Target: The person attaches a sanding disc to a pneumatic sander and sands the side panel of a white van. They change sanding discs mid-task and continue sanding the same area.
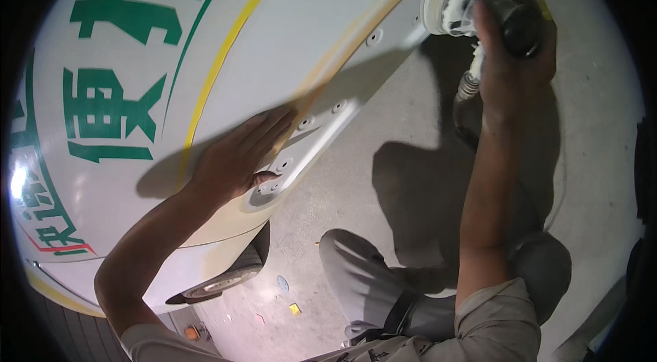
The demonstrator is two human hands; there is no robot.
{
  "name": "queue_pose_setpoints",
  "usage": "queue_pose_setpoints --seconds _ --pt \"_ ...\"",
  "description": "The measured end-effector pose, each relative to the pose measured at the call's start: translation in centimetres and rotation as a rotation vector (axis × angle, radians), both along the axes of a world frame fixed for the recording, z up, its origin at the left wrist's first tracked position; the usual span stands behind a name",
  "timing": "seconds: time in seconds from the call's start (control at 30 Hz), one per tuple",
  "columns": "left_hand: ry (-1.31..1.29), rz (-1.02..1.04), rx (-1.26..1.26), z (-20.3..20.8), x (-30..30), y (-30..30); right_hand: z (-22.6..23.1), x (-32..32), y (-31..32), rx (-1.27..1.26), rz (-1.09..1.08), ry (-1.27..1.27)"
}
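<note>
My left hand [236,153] lies flat on the white vehicle panel [267,54], fingers stretched along its edge and thumb over the lip. Nothing is in that hand. At the upper right, my right hand [514,68] is wrapped round a handheld disc sander [460,3], dark-bodied and coated with white dust. Its round pad sits by the far end of the panel's edge; I cannot tell if it touches. A hose fitting [468,85] hangs below the sander. Near the edge runs a tan sanded strip [342,57].
Bolt holes [337,107] dot the panel's lip. Green lettering [126,16] and a yellow stripe [226,54] mark the panel. A wheel [222,285] shows beneath the body. Small scraps [295,308] and a round disc [282,284] lie on the concrete floor [342,191] beside my bent knees.
</note>
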State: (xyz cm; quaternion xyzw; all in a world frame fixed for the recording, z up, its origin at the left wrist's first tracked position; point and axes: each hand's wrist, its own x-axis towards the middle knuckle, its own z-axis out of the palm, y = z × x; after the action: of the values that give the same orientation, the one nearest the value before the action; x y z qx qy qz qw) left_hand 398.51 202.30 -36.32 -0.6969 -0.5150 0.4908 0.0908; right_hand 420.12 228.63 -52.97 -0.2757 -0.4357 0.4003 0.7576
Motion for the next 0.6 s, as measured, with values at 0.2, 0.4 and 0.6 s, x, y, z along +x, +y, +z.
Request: queue_pose_setpoints --seconds 0.2,0.4,0.6 --pt "-0.054 0.036 -0.052 2.2 -2.3 -8.8 0.7 1.7 -7.5 0.053 0.006 -0.129" --pt "-0.023 -0.159 0.04 0.5 -0.9 -6.8 0.7 2.3 -14.0 0.009 -0.033 -0.236" --pt "-0.231 -0.319 0.182 -2.0 -1.5 -3.4 -0.7 0.1 -17.6 -0.016 0.113 -0.125"
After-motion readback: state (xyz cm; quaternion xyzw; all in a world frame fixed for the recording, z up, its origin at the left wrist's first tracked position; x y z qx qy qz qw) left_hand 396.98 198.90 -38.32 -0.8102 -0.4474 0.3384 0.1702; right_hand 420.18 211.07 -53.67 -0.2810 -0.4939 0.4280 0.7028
